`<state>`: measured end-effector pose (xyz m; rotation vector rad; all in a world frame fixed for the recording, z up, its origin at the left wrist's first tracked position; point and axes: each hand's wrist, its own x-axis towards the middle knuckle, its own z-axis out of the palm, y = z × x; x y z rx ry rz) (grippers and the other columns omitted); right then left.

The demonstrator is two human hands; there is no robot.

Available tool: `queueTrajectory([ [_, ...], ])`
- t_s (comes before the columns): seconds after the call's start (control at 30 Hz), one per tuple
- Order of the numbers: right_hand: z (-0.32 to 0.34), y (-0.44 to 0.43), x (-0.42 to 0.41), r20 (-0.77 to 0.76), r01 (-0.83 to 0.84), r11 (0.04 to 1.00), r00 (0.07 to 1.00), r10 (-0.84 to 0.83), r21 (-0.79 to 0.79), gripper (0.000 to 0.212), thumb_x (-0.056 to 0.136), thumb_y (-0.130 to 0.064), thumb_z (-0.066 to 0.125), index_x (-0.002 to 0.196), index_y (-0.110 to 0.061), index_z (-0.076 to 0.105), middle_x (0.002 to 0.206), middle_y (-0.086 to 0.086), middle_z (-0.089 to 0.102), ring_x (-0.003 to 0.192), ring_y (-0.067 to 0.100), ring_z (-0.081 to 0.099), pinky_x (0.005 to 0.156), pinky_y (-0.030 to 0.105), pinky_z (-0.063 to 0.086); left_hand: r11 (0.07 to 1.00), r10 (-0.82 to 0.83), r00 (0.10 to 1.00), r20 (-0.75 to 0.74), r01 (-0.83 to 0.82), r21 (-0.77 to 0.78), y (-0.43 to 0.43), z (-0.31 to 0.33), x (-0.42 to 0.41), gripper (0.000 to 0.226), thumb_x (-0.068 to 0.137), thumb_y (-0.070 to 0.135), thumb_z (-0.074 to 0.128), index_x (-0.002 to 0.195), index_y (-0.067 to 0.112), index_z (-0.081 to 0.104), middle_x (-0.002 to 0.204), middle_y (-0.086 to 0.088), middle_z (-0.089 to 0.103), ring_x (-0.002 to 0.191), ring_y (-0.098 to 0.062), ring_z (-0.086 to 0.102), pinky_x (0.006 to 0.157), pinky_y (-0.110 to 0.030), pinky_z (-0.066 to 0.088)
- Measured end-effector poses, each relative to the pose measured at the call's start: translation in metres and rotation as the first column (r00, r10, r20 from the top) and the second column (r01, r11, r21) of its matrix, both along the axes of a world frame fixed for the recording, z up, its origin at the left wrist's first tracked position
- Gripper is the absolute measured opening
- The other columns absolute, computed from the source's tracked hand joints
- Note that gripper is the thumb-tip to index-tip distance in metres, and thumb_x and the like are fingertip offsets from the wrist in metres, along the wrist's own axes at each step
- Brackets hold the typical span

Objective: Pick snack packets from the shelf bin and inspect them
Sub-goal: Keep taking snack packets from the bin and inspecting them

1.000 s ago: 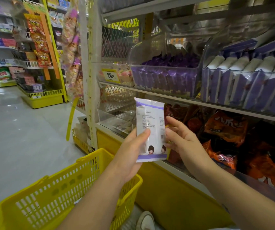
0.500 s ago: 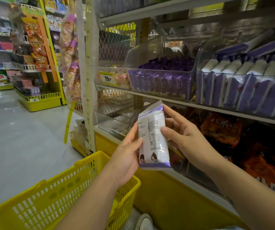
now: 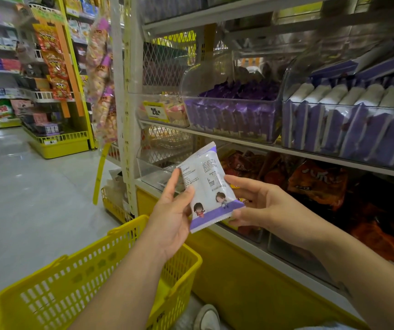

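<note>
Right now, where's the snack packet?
Head view, mid-frame: the snack packet is held between the left hand and right hand, in front of the orange packets, above the yellow basket.

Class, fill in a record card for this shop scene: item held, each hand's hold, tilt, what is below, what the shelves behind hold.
Item held: snack packet, white with a purple band and two cartoon figures
Hold, left: left hand grips the lower left edge, thumb on the printed face
Hold, right: right hand pinches the right edge
Tilt: top leans left
Below: yellow basket
Upper shelf: bin of purple packets; to its right, bin of white-and-purple packets
Lower shelf: orange packets
</note>
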<state>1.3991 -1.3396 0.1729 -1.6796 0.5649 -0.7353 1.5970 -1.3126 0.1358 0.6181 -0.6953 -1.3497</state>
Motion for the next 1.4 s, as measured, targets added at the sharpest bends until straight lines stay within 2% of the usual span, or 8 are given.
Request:
queueTrajectory([
  [0.27,-0.007,-0.003,0.004,-0.018,0.028,1.0,0.999,-0.027,0.015,0.078,0.08,-0.019,0.071,0.141,-0.039,0.026,0.12,-0.001,0.069,0.109,0.022,0.067,0.085,0.035,0.058,1.0,0.012,0.997,0.08,-0.012,-0.003,0.003,0.002,-0.001,0.064,0.088,0.001,0.057,0.139,0.038,0.043,0.125,-0.012,0.066,0.111,-0.029,0.065,0.073,-0.046,0.061],
  [0.4,-0.005,-0.001,0.013,0.052,0.033,0.999,0.998,-0.033,0.002,0.05,0.084,-0.023,0.065,0.13,-0.035,0.05,0.118,-0.001,0.071,0.107,0.02,0.068,0.08,0.031,0.058,0.997,-0.066,0.988,0.14,0.071,-0.036,0.003,-0.003,-0.006,0.05,0.091,0.002,0.052,0.128,0.035,0.052,0.119,-0.009,0.069,0.107,-0.026,0.068,0.073,-0.039,0.059],
  [0.67,-0.005,0.007,0.025,0.01,0.103,0.981,0.995,-0.103,-0.165,0.039,0.093,-0.009,0.058,0.117,-0.041,0.056,0.109,-0.017,0.072,0.099,0.006,0.069,0.073,0.018,0.055,0.995,-0.018,0.812,0.583,0.075,-0.073,0.001,-0.006,-0.005,0.049,0.078,0.022,0.065,0.102,0.064,0.055,0.113,0.012,0.071,0.108,-0.012,0.067,0.094,-0.042,0.053],
  [0.83,-0.007,0.01,0.027,-0.046,0.136,0.954,0.987,-0.154,-0.267,0.048,0.091,-0.004,0.061,0.117,-0.043,0.051,0.105,-0.03,0.068,0.101,-0.004,0.065,0.074,0.01,0.051,0.998,0.013,0.689,0.725,0.04,-0.055,0.003,-0.008,-0.007,0.093,0.068,0.019,0.064,0.15,0.039,0.025,0.112,0.015,0.069,0.101,-0.005,0.068,0.091,-0.034,0.055],
  [0.97,-0.007,0.011,0.028,-0.046,0.146,0.952,0.985,-0.164,-0.267,0.049,0.09,-0.004,0.063,0.122,-0.039,0.052,0.108,-0.025,0.07,0.101,0.0,0.067,0.076,0.013,0.053,0.997,0.075,0.698,0.713,-0.045,-0.061,0.003,-0.009,-0.01,0.112,0.062,0.02,0.065,0.154,0.032,0.002,0.105,0.029,0.06,0.092,0.001,0.069,0.077,-0.024,0.056],
  [1.1,-0.009,0.014,0.029,-0.052,0.16,0.949,0.982,-0.18,-0.272,0.05,0.089,-0.005,0.065,0.128,-0.033,0.053,0.11,-0.02,0.07,0.101,0.002,0.068,0.076,0.017,0.054,0.988,0.153,0.716,0.681,-0.117,-0.099,0.002,-0.01,-0.01,0.088,0.065,0.018,0.058,0.147,0.038,0.033,0.109,0.021,0.064,0.095,-0.006,0.07,0.087,-0.042,0.057],
  [1.2,-0.007,0.016,0.03,-0.05,0.172,0.945,0.98,-0.194,-0.277,0.049,0.088,-0.002,0.065,0.128,-0.029,0.054,0.113,-0.014,0.071,0.102,0.004,0.067,0.082,0.022,0.056,0.982,0.187,0.774,0.604,-0.138,-0.127,0.001,-0.01,-0.01,0.057,0.075,0.008,0.052,0.104,0.056,0.064,0.102,0.007,0.074,0.096,-0.016,0.071,0.077,-0.043,0.06],
  [1.4,-0.004,0.019,0.029,-0.087,0.144,0.937,0.98,-0.181,-0.319,0.048,0.088,-0.008,0.067,0.119,-0.042,0.055,0.11,-0.019,0.071,0.098,0.007,0.069,0.084,0.027,0.057,0.986,0.162,0.902,0.4,-0.165,-0.027,0.003,-0.006,-0.008,0.028,0.097,0.01,0.046,0.111,0.029,0.062,0.096,-0.005,0.076,0.089,-0.026,0.073,0.063,-0.039,0.058],
])
